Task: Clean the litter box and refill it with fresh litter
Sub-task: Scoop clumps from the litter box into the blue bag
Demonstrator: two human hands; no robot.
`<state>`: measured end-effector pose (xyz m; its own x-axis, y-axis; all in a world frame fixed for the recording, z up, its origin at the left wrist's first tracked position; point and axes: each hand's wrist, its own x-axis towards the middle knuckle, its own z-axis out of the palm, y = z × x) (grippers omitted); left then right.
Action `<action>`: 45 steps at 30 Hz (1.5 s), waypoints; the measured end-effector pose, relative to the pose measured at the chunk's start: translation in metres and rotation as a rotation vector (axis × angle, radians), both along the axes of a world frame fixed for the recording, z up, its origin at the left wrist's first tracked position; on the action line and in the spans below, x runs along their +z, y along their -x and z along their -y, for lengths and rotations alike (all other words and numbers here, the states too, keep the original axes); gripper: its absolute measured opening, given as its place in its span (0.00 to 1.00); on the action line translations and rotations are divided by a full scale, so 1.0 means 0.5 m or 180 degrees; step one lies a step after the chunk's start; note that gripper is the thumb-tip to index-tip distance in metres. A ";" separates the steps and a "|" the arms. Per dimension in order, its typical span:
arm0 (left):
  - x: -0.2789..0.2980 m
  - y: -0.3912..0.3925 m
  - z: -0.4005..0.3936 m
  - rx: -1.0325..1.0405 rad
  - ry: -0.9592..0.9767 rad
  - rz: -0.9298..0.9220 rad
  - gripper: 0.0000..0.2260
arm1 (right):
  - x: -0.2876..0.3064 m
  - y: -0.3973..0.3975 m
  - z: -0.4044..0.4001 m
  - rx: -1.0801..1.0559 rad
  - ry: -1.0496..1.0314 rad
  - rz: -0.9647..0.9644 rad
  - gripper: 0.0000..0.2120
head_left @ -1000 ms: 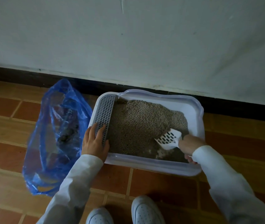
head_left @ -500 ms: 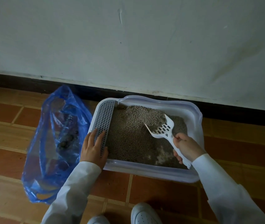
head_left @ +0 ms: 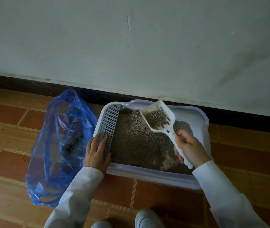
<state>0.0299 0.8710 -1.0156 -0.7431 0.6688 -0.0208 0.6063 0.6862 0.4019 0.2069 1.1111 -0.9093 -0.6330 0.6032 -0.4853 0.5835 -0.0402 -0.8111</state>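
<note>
Litter box: white plastic tray on the tiled floor, far side close against the dark skirting board. Holds grey-brown litter over most of its base; a pale bare patch shows at the near right corner.

Left hand: fingers straight, lying flat on the perforated grille along the box's left edge. It holds nothing.

Right hand: fingers curled round the handle of a white slotted scoop, above the box's right half. Scoop bowl is raised over the litter toward the box's far side and carries a small load of pellets.

Blue plastic bag: just left of the box, mouth open, dark lumps visible inside.

White shoes near side of the box.
</note>
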 end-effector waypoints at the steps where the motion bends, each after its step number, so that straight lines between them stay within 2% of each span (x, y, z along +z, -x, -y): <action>1: -0.001 0.000 0.001 0.0000 0.0006 0.0004 0.32 | 0.002 0.002 0.000 0.0008 -0.0015 0.0006 0.07; 8: 0.002 -0.001 0.005 -0.0069 -0.0047 -0.0201 0.32 | 0.007 0.032 0.009 0.0100 -0.0317 0.0060 0.08; 11: 0.012 -0.005 0.014 0.0039 -0.0156 -0.0179 0.27 | 0.010 0.049 0.024 0.0180 -0.0320 0.0012 0.08; 14: 0.019 0.004 0.046 0.0452 -0.0220 -0.0061 0.19 | 0.012 0.080 0.052 0.0378 -0.0093 -0.0095 0.08; 17: 0.022 0.033 0.101 0.1045 -0.0209 -0.0031 0.18 | 0.013 0.126 0.086 0.0782 -0.0016 -0.0068 0.08; 21: 0.048 0.060 0.172 0.2022 0.0279 -0.0129 0.15 | 0.009 0.208 0.137 0.1308 0.0202 0.0044 0.06; 25: 0.055 0.068 0.246 0.2563 0.0294 -0.0302 0.17 | -0.015 0.292 0.188 0.1766 0.0107 0.0128 0.06; 30: 0.035 0.065 0.298 0.2875 0.0558 0.0083 0.19 | -0.054 0.378 0.253 0.2248 -0.0612 0.0341 0.04; 34: 0.016 0.063 0.303 0.2966 0.0567 0.0513 0.21 | -0.067 0.404 0.299 0.2963 -0.2012 0.0472 0.06; 38: 0.007 0.067 0.299 0.2971 0.0433 0.0653 0.24 | -0.077 0.408 0.333 0.3222 -0.2991 0.0364 0.15; 41: 0.003 0.067 0.297 0.2954 0.0247 0.0554 0.24 | -0.079 0.401 0.344 0.3312 -0.3388 0.0315 0.21; 45: 0.005 0.068 0.284 0.2877 0.0044 0.0506 0.25 | -0.074 0.387 0.342 0.3208 -0.3537 0.0073 0.20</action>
